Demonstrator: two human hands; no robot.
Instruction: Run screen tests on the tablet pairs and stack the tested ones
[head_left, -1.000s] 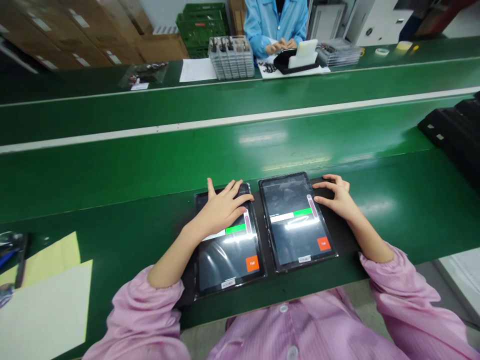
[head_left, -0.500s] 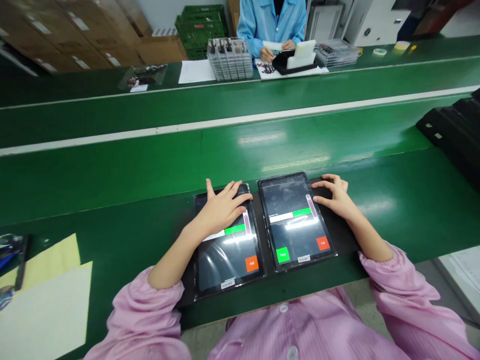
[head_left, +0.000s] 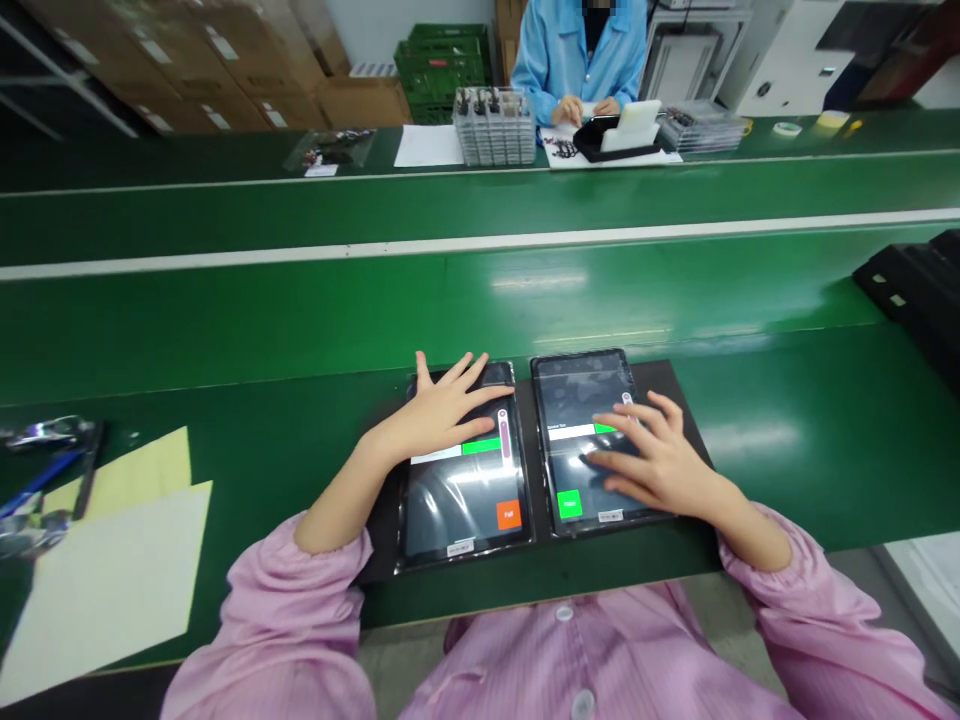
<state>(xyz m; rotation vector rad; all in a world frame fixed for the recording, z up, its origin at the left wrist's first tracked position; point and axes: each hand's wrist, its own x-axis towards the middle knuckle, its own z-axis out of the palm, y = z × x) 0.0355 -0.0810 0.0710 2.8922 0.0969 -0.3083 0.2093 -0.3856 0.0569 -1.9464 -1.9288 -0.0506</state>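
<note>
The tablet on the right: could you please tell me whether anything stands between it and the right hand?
Nothing visible does: the right hand is spread over the right tablet, though whether the fingers touch is unclear.

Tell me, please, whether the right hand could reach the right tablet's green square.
Probably yes: the right hand is over the right tablet, and nothing visible stands between that hand and the green square.
</note>
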